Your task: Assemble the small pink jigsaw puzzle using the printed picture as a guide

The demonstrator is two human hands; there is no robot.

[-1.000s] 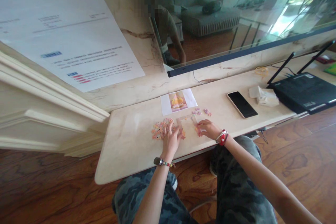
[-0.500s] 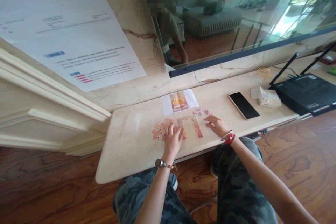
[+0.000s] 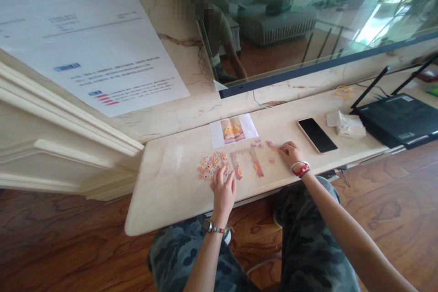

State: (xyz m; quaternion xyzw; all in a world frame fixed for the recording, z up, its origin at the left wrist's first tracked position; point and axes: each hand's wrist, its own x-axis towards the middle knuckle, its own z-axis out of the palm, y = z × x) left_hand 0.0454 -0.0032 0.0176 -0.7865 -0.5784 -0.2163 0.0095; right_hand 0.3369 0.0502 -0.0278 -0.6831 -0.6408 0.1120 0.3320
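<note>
A partly assembled jigsaw puzzle point(image 3: 241, 151) lies flat on the ledge, joined along its top and two sides. Left of it is a heap of loose puzzle pieces point(image 3: 209, 164). My left hand point(image 3: 223, 188) rests at the heap's lower right edge, fingers apart, with nothing visible in it. To the right of the puzzle, my right hand point(image 3: 290, 154) has its fingers curled together beside a few pinkish pieces point(image 3: 270, 144); whatever lies between the fingertips is too small to make out. One separate puzzle piece point(image 3: 272, 160) sits just left of that hand.
Behind the puzzle lies a paper with a printed picture point(image 3: 233, 130) of yellow figures. Small purple pieces point(image 3: 257, 143) lie near it. Farther right are a phone point(image 3: 317, 135), a tissue pack point(image 3: 347, 125) and a black router point(image 3: 400, 118). A television point(image 3: 290, 73) hangs above the ledge.
My right hand has moved right, away from the puzzle, and its fingers have curled in; a separate piece now shows beside it. My left hand has slid slightly down, uncovering more of the heap.
</note>
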